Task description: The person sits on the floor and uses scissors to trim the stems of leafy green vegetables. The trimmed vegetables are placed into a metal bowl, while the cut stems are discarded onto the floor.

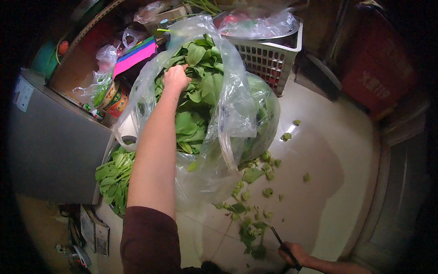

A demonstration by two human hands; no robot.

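Note:
My left hand reaches deep into a large clear plastic bag, its fingers among the leafy greens inside. The leaves hide the fingertips, so whether they grip anything is unclear. At the lower right, my right hand holds a dark, narrow knife, its tip pointing up and left over the floor. Trimmed stem ends and loose leaves lie scattered beside the blade and along the bag's base. Left of my forearm, a pile of greens fills a round container, partly hidden by my arm.
Behind the bag stands a white plastic crate with a metal tray on top. A grey cabinet-like panel is on the left. Beyond it are a printed noodle tub and a pink sheet. Tiled floor spreads right.

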